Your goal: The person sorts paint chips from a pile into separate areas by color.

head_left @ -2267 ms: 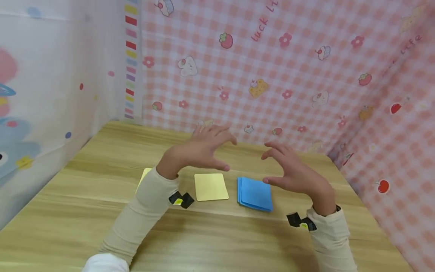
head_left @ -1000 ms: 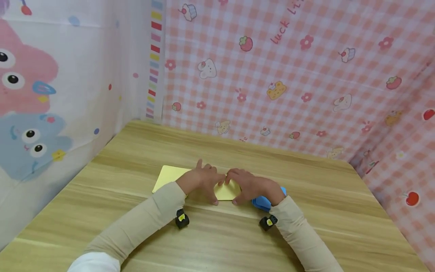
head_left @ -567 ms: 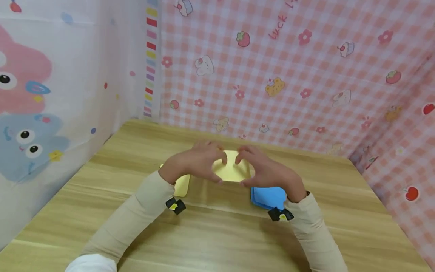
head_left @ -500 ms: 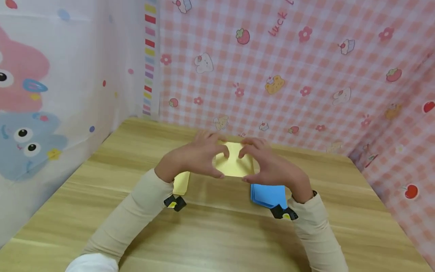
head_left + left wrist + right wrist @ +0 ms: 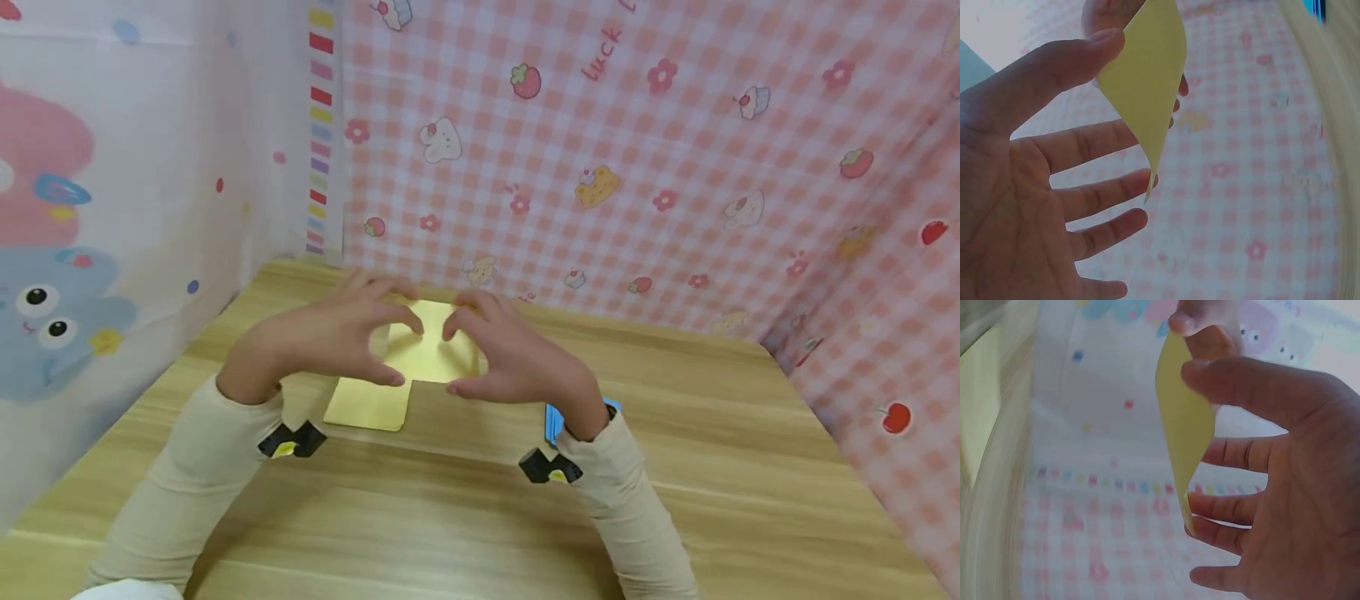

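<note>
A thin yellow square card (image 5: pixel 433 350) is held up over the table between the two hands. My left hand (image 5: pixel 322 333) pinches its left side, thumb toward me and fingers behind. On the other side my right hand (image 5: pixel 513 346) grips it the same way. Both wrist views show the card (image 5: pixel 1147 75) bowed slightly, its lower corner narrowing to a point against the fingers. A second yellow card (image 5: pixel 367 406) lies flat on the table, partly hidden under the left hand and the raised card.
A small stack of blue cards (image 5: pixel 553 423) lies on the wooden table (image 5: pixel 450 517), mostly covered by the right wrist. Pink checked cloth (image 5: pixel 562 150) hangs behind the table and along its right side. White printed cloth (image 5: pixel 150 167) hangs on the left.
Both hands came down on the middle yellow card, gripped it by its sides and raised it. Since then they have carried it left, above the other yellow card.
</note>
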Action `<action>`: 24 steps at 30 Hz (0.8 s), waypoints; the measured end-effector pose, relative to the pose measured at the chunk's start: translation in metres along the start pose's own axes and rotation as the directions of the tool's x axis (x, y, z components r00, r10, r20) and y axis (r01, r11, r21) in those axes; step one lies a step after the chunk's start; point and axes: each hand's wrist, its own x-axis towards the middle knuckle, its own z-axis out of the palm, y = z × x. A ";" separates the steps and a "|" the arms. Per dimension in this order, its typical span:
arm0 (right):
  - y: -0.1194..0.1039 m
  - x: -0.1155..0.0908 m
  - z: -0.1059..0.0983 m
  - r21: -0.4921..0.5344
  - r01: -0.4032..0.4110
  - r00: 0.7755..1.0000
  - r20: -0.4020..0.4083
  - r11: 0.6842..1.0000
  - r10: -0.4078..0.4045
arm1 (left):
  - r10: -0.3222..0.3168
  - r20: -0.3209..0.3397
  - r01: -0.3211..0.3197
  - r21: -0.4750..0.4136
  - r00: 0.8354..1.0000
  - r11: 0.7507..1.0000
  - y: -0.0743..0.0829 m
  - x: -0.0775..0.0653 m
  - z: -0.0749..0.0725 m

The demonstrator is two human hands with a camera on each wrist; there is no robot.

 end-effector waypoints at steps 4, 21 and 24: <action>-0.005 0.028 0.004 -0.020 -0.016 0.999 0.036 1.000 0.017 | -0.023 -0.029 0.022 -0.020 0.999 1.000 -0.018 -0.013 -0.007; 0.029 0.053 0.102 -0.003 -0.178 0.897 0.411 0.984 0.163 | -0.177 0.335 0.188 0.002 0.925 0.982 -0.069 -0.005 0.055; 0.029 0.054 0.095 -0.003 -0.178 0.889 0.428 0.984 0.162 | -0.187 0.335 0.194 0.013 0.923 0.981 -0.067 -0.002 0.052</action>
